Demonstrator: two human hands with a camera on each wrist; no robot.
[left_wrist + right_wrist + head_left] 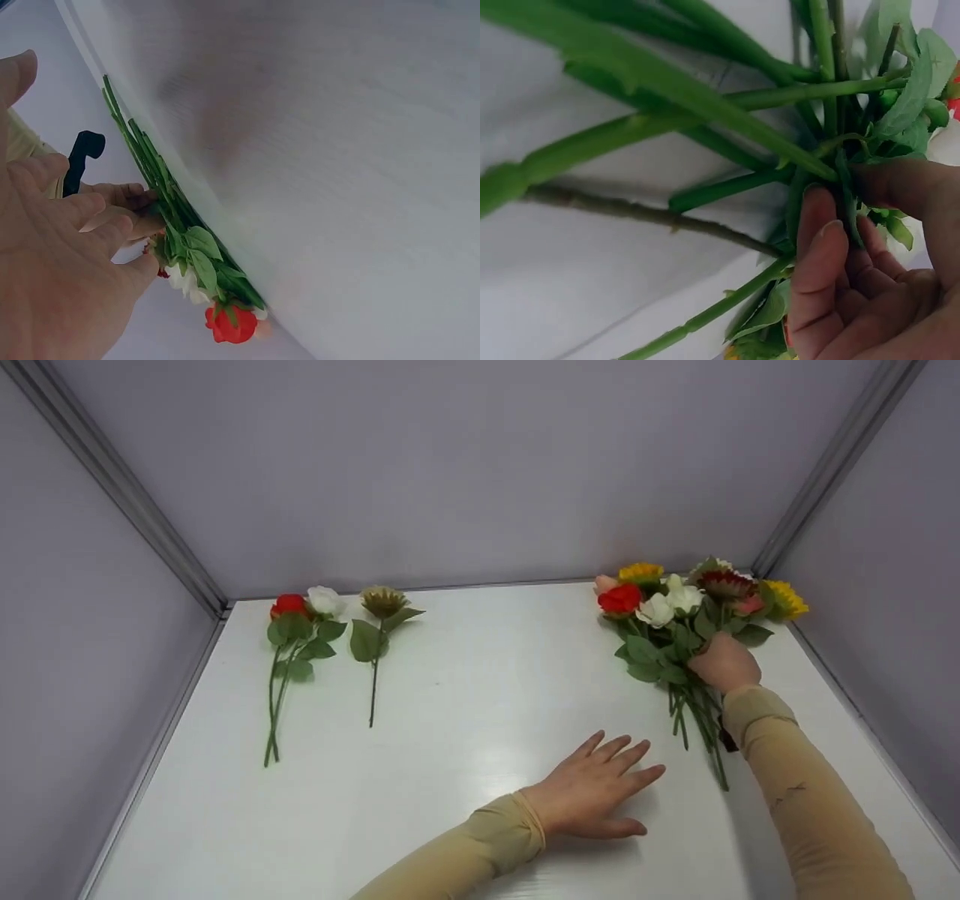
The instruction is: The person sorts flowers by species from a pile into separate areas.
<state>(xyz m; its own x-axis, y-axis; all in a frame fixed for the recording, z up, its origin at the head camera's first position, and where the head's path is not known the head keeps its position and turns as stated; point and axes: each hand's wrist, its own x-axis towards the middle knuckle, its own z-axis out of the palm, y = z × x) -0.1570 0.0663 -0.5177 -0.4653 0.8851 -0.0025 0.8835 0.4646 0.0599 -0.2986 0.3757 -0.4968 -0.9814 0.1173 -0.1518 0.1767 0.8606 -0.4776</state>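
Smooth grey panels (480,472) enclose a glossy white surface (480,675). On its right side, the right hand (725,662), arm outstretched, grips a ruffled, leafy bouquet (679,639) around its knobbly green stems (667,88); apart from it, the left hand (589,795) splays its fingers, palm down.

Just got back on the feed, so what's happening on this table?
A person's right hand is gripping a mixed bunch of flowers by its upper stems, at the right side of the white table. The left hand is spread out nearby, holding nothing. Off to the left, a red flower and a white flower lie together, with a brownish flower beside them.
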